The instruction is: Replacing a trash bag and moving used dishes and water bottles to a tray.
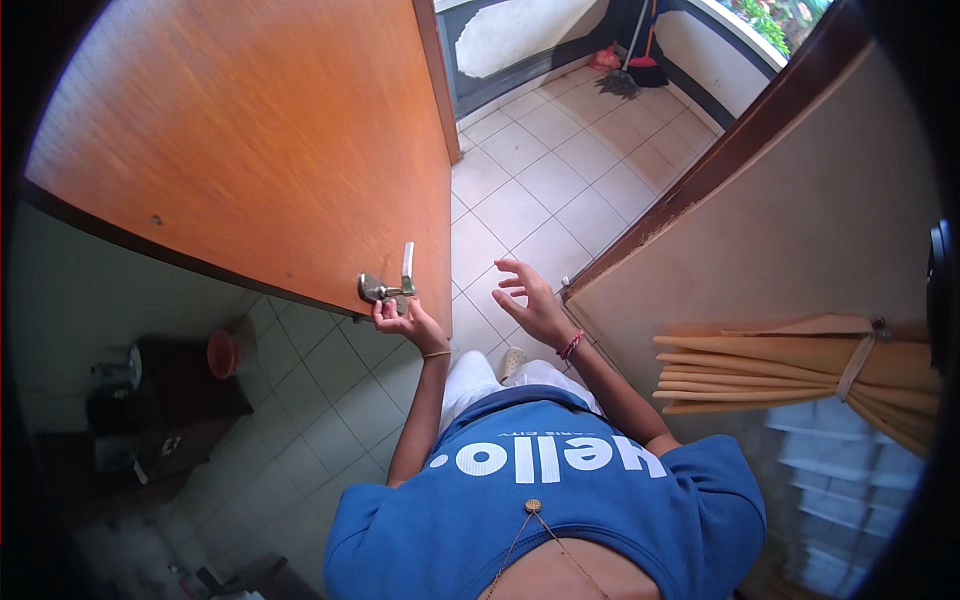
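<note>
An orange-brown wooden door (300,150) stands ajar on the left, with a metal lever handle (407,268) on its plate near the free edge. My left hand (405,324) is at the lower part of the lock plate, just below the lever, its fingers bent against something small there; whether it grips a key or the plate cannot be told. My right hand (525,294) is in the air over the doorway, fingers apart and curved, holding nothing. To its right is the dark wooden door frame (645,225).
Beyond the doorway, a tiled floor (555,172) leads to a broom (646,71), a mop (619,84) and a red plastic bag (604,58). A tied orange curtain (757,375) hangs at right. Dark furniture (187,390) with a red container (223,355) stands at left.
</note>
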Available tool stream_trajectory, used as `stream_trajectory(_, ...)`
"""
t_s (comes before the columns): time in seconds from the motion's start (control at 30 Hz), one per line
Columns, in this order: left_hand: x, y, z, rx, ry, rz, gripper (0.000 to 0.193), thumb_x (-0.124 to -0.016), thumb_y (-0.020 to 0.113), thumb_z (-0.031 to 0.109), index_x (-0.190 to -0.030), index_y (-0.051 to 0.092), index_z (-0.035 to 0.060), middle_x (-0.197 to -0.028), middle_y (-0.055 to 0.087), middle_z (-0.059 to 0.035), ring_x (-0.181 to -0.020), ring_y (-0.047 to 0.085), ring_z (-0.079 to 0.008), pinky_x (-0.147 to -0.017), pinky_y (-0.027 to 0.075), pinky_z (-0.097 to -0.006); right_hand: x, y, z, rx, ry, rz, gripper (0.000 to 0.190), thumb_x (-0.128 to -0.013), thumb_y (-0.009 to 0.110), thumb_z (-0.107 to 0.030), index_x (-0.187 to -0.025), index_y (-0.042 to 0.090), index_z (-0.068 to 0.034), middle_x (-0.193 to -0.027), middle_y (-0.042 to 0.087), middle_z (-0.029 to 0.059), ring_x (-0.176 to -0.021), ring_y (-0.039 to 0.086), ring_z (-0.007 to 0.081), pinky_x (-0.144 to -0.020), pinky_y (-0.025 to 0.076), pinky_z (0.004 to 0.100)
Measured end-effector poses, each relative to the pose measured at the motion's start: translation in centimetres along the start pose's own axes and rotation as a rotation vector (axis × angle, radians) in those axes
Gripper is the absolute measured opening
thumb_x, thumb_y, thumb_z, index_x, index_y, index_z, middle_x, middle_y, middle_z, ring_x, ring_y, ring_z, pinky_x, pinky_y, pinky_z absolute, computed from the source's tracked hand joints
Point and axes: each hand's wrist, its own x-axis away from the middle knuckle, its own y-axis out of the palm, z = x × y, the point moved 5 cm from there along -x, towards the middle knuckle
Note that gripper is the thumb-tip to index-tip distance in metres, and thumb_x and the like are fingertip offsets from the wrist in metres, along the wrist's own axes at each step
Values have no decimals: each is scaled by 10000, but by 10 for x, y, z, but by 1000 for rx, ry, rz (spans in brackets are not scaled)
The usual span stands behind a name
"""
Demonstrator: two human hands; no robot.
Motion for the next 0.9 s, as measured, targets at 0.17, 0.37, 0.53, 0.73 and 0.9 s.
stream_trajectory(0.17,-13,-5,6,-30,4,34,704,-760,481,19,-1325,63,60,-1316,103,-226,-1238,231,-334,-1013,248,-400,-9,-4,5,-25,-2,-37,424,-803,586,-177,-1174,433,-39,-1149,489,136,-936,569,218,-753,478,318)
stream_trajectory(0.37,-26,6,-28,-227,-1,15,845,-709,464,45,-1354,-82,61,-1394,-69,-224,-1299,99,-350,-1064,119,-436,-34,-9,20,-40,38,-85,429,-800,585,-181,-1175,432,-41,-1148,493,133,-942,566,220,-750,478,320)
stream_trajectory(0.53,-30,46,-31,-207,-128,-50,833,-712,458,49,-1363,-61,77,-1397,-73,-202,-1292,87,-390,-1053,146,-427,-65,-20,34,-57,51,-79,423,-799,587,-180,-1169,437,-38,-1146,494,130,-948,562,219,-757,477,320)
stream_trajectory(0.73,-54,116,-51,-186,-208,-115,785,-735,465,78,-1369,2,79,-1388,-5,-206,-1271,172,-414,-1028,205,-444,-114,-39,54,-61,59,-70,407,-802,587,-176,-1159,444,-42,-1125,507,129,-936,567,219,-757,477,319)
stream_trajectory(0.9,-76,190,-80,-119,-243,-201,719,-771,451,69,-1368,50,80,-1400,5,-166,-1293,171,-353,-1021,241,-386,-176,-66,91,-46,46,-45,390,-805,587,-182,-1147,452,-52,-1114,517,124,-924,573,220,-749,477,318)
